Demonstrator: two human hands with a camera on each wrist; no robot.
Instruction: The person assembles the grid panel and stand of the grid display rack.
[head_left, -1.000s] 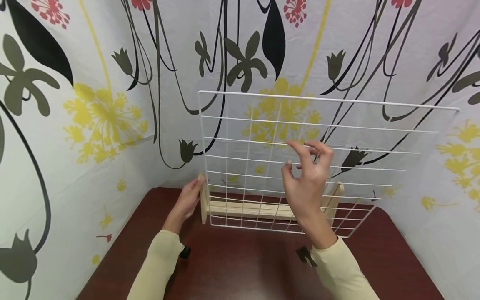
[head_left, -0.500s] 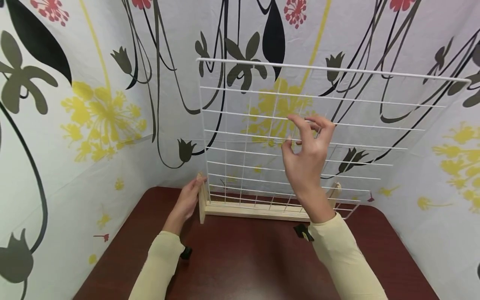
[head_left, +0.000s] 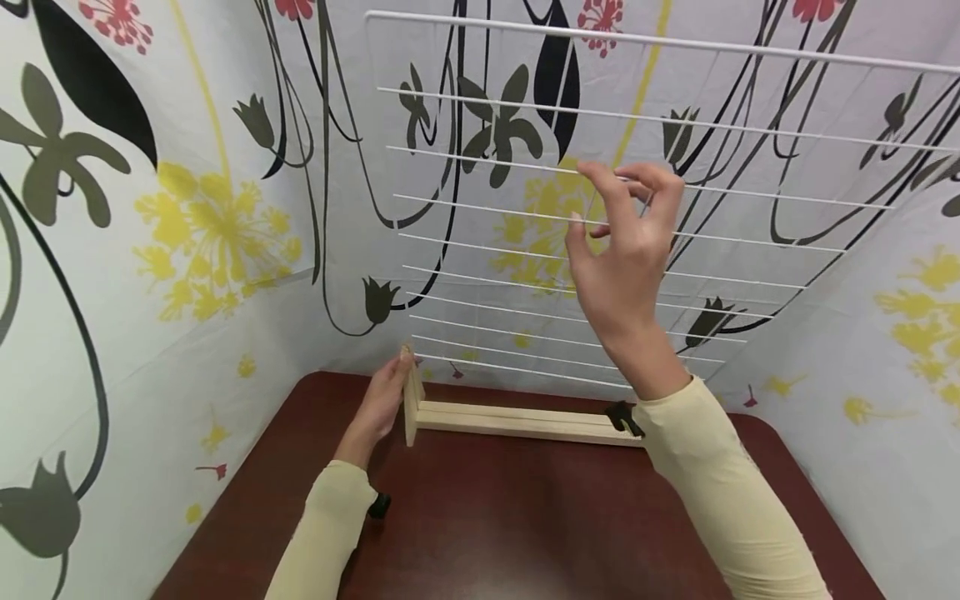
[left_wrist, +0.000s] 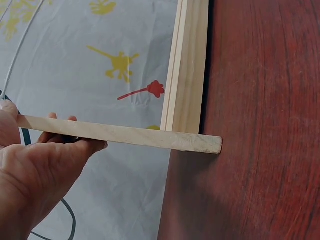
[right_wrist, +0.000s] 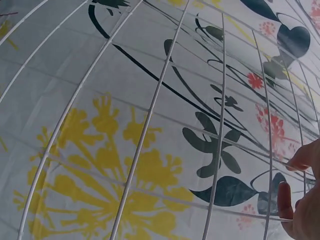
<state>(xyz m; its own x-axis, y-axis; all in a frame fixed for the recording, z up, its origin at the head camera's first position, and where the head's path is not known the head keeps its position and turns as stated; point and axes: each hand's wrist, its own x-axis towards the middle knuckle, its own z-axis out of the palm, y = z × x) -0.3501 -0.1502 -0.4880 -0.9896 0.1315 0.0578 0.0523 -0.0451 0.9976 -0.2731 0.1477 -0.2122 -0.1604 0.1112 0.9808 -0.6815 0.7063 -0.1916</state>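
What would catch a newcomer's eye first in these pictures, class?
Probably the large white wire grid panel, held up by the right hand across the upper part of the head view. Behind it, the floral-patterned sheet stands out with its bold yellow blooms. Below, the left hand grips one end of a pale wooden stand on the reddish-brown table.

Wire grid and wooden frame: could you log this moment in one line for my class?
left hand: grips wooden upright; right hand: holds white wire grid; grid: above wooden crossbar
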